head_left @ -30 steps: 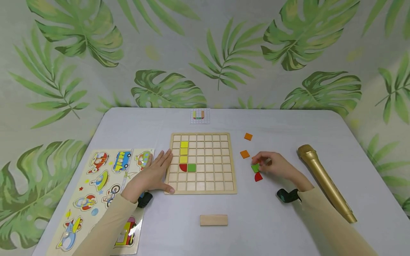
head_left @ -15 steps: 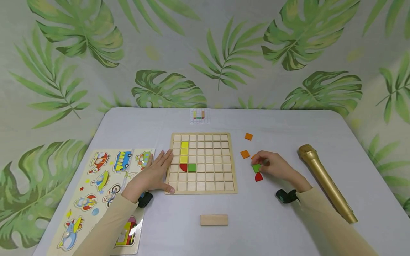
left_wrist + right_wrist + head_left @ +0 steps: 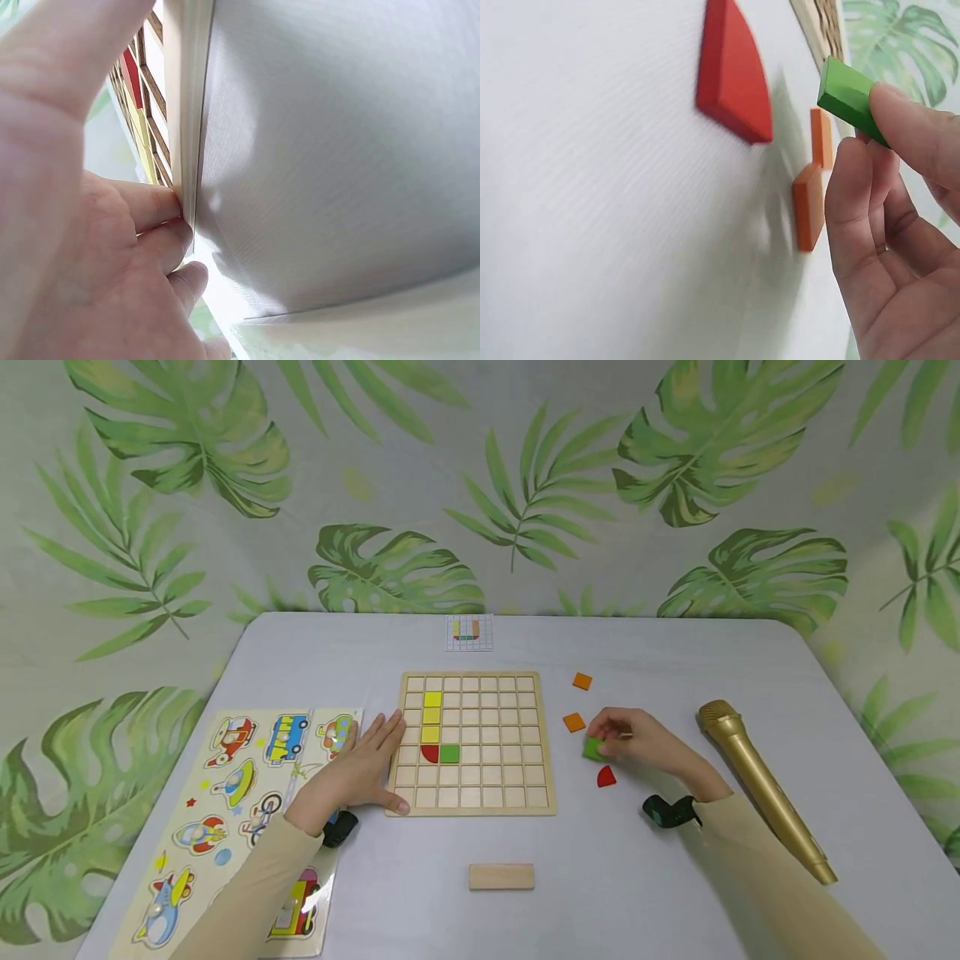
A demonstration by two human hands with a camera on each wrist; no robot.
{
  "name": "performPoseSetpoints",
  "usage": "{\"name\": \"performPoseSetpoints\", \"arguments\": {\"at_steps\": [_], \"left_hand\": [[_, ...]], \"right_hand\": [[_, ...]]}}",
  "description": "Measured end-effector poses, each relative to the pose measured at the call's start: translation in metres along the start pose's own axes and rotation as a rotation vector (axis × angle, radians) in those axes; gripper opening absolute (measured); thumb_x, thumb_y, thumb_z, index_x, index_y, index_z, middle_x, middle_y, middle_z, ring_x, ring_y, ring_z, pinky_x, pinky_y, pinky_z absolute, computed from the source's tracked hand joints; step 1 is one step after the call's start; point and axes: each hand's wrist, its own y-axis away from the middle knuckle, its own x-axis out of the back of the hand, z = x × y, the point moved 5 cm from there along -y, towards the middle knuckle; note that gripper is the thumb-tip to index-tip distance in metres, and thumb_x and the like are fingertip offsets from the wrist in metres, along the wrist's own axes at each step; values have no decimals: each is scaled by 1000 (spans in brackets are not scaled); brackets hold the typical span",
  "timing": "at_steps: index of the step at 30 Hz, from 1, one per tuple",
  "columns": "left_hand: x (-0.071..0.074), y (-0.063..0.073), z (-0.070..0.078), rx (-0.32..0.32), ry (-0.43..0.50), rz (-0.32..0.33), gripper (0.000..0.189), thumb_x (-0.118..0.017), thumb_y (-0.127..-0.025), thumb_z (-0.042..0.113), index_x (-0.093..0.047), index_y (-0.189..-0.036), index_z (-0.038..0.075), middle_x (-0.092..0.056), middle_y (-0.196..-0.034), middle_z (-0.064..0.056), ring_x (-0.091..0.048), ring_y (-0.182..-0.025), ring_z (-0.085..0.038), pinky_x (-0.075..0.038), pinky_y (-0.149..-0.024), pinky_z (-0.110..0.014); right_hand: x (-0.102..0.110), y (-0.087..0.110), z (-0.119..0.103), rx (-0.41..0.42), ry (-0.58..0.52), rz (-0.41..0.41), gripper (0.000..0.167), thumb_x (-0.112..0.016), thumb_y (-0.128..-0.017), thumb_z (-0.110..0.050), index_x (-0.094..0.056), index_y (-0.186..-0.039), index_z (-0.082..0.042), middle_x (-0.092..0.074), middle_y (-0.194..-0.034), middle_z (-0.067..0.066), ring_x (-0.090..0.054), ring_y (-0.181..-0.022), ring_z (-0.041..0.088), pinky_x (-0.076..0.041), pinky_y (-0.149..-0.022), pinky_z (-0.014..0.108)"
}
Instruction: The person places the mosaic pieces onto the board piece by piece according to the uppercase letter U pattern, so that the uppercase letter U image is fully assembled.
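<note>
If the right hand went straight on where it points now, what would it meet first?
In the head view, the right hand would probably meet the nearer orange tile, but may pass above it, as depth is unclear.

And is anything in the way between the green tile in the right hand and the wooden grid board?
Nothing visible: the right hand pinches the green tile right of the wooden grid board. An orange tile lies farther back and a red piece nearer, both off the straight path.

Long, plain beige sleeves [image 3: 251, 883]; small black wrist cameras [image 3: 665, 814], seemingly glossy
</note>
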Motion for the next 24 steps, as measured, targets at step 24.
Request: {"name": "performPoseSetpoints", "arguments": {"at_steps": [24], "left_hand": [[5, 1, 4, 2, 10, 5, 124, -81, -62, 55, -19, -148, -9, -11, -156, -23, -7, -141, -44, -2, -108, -64]], "right_hand": [[-66, -74, -65, 166, -50, -160, 11, -67, -86, 0, -65, -96, 0, -61, -90, 7, -55, -79, 20, -46, -72, 29]]}}
